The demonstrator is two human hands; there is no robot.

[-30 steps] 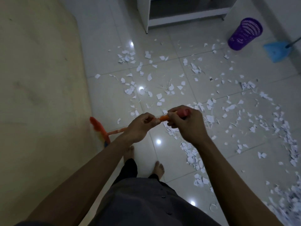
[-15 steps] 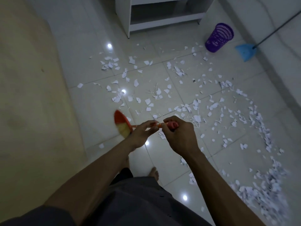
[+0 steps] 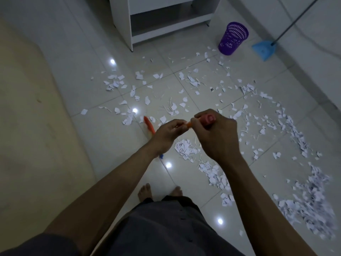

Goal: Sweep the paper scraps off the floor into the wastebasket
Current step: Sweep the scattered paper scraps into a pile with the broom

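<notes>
I hold an orange broom by its handle with both hands. My right hand [image 3: 215, 133] grips the pink top end of the handle. My left hand [image 3: 168, 133] grips the handle just below it. The broom head [image 3: 149, 125] shows to the left of my left hand, low over the tiles, mostly hidden behind it. White paper scraps [image 3: 186, 148] lie scattered across the tiled floor, with thicker heaps at the right. A purple wastebasket [image 3: 232, 38] stands upright at the far right.
A blue dustpan [image 3: 264, 49] with a long handle leans at the far right wall. A white shelf unit [image 3: 162, 21] stands at the back. A beige surface [image 3: 27, 126] fills the left side. My bare feet [image 3: 145, 191] are on the tiles below.
The broom head has swung from the left side toward the middle, close to my left hand. The view has shifted, with the wastebasket and dustpan now nearer the centre.
</notes>
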